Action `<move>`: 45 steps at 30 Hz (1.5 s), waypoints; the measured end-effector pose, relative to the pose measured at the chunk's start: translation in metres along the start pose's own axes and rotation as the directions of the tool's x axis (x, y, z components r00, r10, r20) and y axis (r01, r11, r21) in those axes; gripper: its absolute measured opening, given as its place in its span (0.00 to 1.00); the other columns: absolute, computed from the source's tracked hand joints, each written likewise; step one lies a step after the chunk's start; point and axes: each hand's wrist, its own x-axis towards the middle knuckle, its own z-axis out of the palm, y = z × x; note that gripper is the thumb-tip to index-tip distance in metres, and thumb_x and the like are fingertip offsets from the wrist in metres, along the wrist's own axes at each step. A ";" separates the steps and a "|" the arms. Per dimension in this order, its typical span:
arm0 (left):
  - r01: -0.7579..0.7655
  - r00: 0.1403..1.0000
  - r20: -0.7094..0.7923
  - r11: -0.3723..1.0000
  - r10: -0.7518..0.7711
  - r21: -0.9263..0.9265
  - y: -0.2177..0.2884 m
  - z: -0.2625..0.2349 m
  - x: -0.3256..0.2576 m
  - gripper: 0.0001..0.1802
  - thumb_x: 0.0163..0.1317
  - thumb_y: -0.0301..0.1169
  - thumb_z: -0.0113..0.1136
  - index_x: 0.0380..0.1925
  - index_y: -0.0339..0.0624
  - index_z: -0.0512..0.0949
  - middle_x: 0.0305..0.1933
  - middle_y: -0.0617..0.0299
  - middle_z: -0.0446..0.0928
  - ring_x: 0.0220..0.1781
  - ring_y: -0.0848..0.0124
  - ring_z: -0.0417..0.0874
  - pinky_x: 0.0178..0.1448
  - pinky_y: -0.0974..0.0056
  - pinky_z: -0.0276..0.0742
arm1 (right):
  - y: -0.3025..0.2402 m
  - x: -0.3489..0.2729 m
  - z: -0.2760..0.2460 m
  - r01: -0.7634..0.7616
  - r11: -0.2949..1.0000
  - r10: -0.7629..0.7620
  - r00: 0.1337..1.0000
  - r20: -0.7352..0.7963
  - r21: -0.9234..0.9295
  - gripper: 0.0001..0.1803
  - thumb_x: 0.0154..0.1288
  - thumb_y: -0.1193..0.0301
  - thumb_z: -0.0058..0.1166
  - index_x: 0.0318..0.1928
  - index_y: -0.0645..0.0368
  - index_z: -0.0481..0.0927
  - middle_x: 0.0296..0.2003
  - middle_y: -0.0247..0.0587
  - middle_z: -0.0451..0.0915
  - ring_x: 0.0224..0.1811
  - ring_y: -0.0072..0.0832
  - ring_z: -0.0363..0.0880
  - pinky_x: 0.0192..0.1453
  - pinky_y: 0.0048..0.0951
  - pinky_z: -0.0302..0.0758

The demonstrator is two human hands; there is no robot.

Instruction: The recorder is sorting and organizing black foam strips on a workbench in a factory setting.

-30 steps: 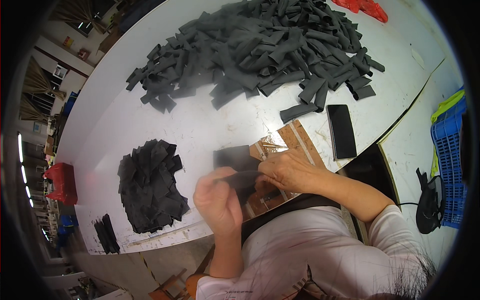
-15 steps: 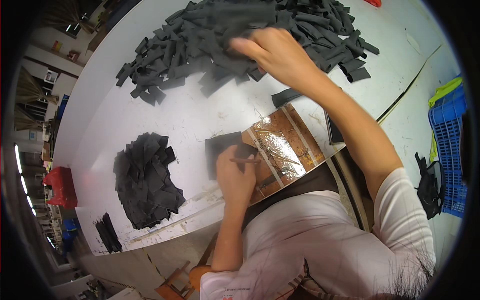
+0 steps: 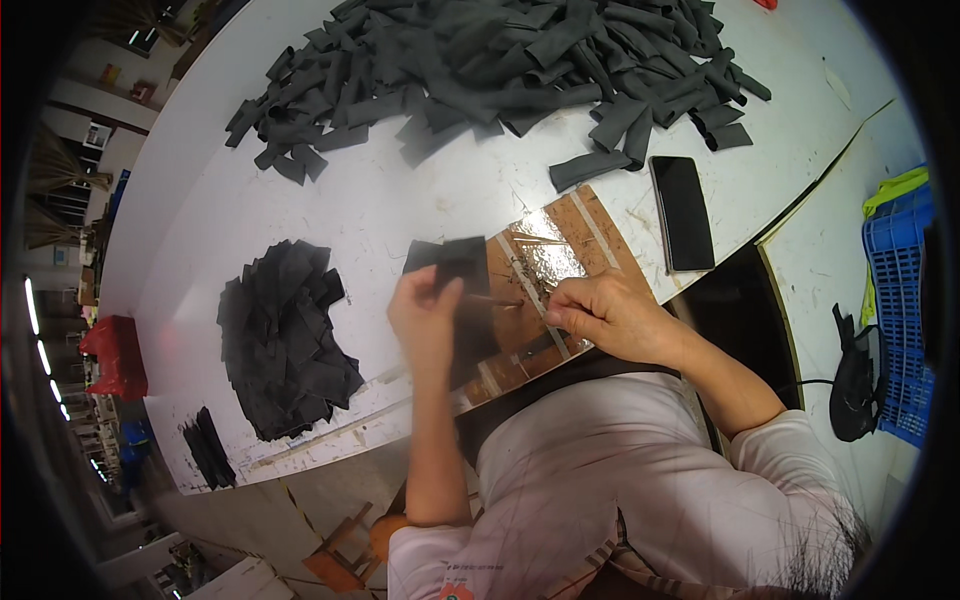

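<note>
My left hand (image 3: 425, 310) is closed around a thin reddish-brown stick-like tool (image 3: 493, 301), blurred by motion, which points right over the board. Beside its fingers is a dark grey fabric piece (image 3: 466, 262); whether the hand grips it too I cannot tell. My right hand (image 3: 610, 312) is closed in a pinch above the board's right part, and what its fingertips hold, if anything, is too small to make out. Under both hands lies a brown wooden board (image 3: 600, 215) with pale strips and a shiny clear-taped area, dotted with dark thread bits.
A large heap of dark grey fabric strips (image 3: 480, 70) covers the far table. Left stands a stack of flat dark pieces (image 3: 285, 345), with a small bundle (image 3: 208, 448) nearer the edge. A black phone (image 3: 683, 213) lies right of the board. A blue basket (image 3: 900, 310) is far right.
My right hand has come back from the heap to the board, uncovering the phone. My left hand has shifted slightly left with the stick-like tool. Some strips at the heap's near right have moved closer.
</note>
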 end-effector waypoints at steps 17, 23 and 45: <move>-0.062 0.988 0.121 0.964 0.096 -0.259 0.042 -0.037 -0.017 0.08 0.51 0.17 0.54 0.33 0.32 0.73 0.33 0.62 0.76 0.33 0.79 0.74 0.38 0.76 0.69 | -0.017 -0.004 0.040 0.220 0.975 -0.223 0.973 -0.065 -0.040 0.11 0.54 0.69 0.51 0.23 0.65 0.73 0.18 0.49 0.74 0.22 0.44 0.74 0.27 0.37 0.68; -0.162 0.984 0.093 0.974 0.149 0.155 -0.004 -0.044 0.005 0.07 0.55 0.25 0.53 0.30 0.29 0.74 0.31 0.63 0.75 0.31 0.80 0.73 0.35 0.75 0.68 | -0.008 -0.005 0.054 0.170 0.980 -0.172 0.985 -0.014 -0.106 0.11 0.54 0.68 0.52 0.24 0.65 0.73 0.20 0.50 0.75 0.24 0.45 0.74 0.30 0.39 0.70; 0.046 0.998 0.062 0.949 -0.028 -0.313 0.040 -0.004 -0.073 0.13 0.51 0.22 0.56 0.39 0.34 0.70 0.33 0.62 0.71 0.35 0.77 0.72 0.40 0.75 0.68 | -0.004 -0.006 0.060 0.272 0.962 -0.256 0.915 -0.312 0.008 0.07 0.45 0.76 0.58 0.26 0.64 0.75 0.22 0.41 0.70 0.23 0.36 0.71 0.27 0.31 0.68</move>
